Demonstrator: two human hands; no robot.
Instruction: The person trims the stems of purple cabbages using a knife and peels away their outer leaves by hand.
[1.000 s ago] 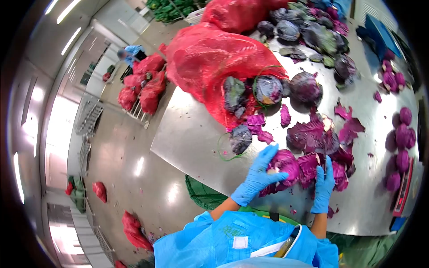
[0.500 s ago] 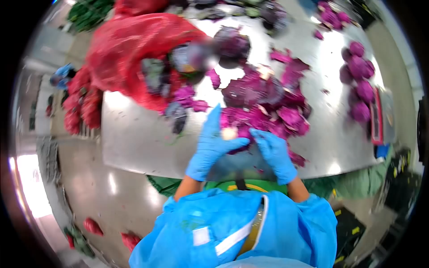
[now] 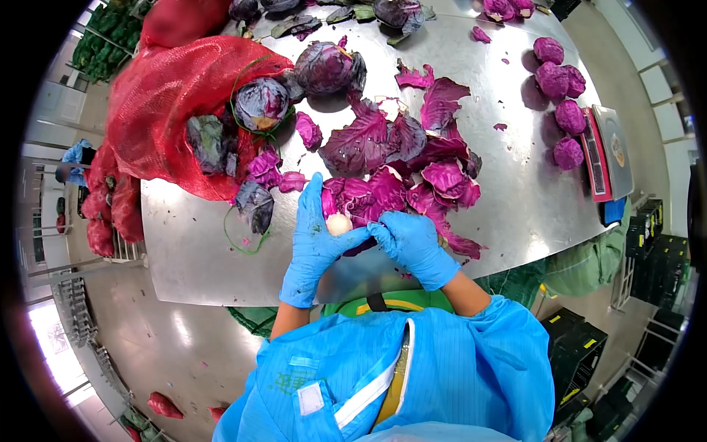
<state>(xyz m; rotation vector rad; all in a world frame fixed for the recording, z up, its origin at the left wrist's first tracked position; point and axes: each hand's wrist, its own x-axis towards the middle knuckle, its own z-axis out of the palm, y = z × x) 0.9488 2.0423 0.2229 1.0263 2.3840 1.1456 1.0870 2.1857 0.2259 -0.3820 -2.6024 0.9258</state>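
Observation:
Both of my hands wear blue gloves and work at the table's near side. My left hand (image 3: 318, 239) is curved round the left and near side of a red cabbage (image 3: 351, 197), its thumb beneath the pale cut stem (image 3: 339, 224). My right hand (image 3: 412, 247) is closed, its fingertips pinched at the edge of a purple leaf beside my left thumb. Just beyond lie loose red cabbage leaves (image 3: 361, 140), spread and overlapping in a pile. Part of the held cabbage is hidden by my hands and merges with the leaves behind.
A red mesh sack (image 3: 177, 103) opens toward the table's middle, with unpeeled cabbages (image 3: 261, 103) at its mouth. A dark cabbage (image 3: 324, 68) sits beyond the leaves. Several peeled cabbages (image 3: 569, 118) line the right side beside a red scale (image 3: 598, 155). The steel table (image 3: 206, 258) has a curved near edge.
The view has shifted, so the table contents appear further left and higher. My right hand has turned and closed its fingers against the leaf edge. My left hand keeps its place round the cabbage.

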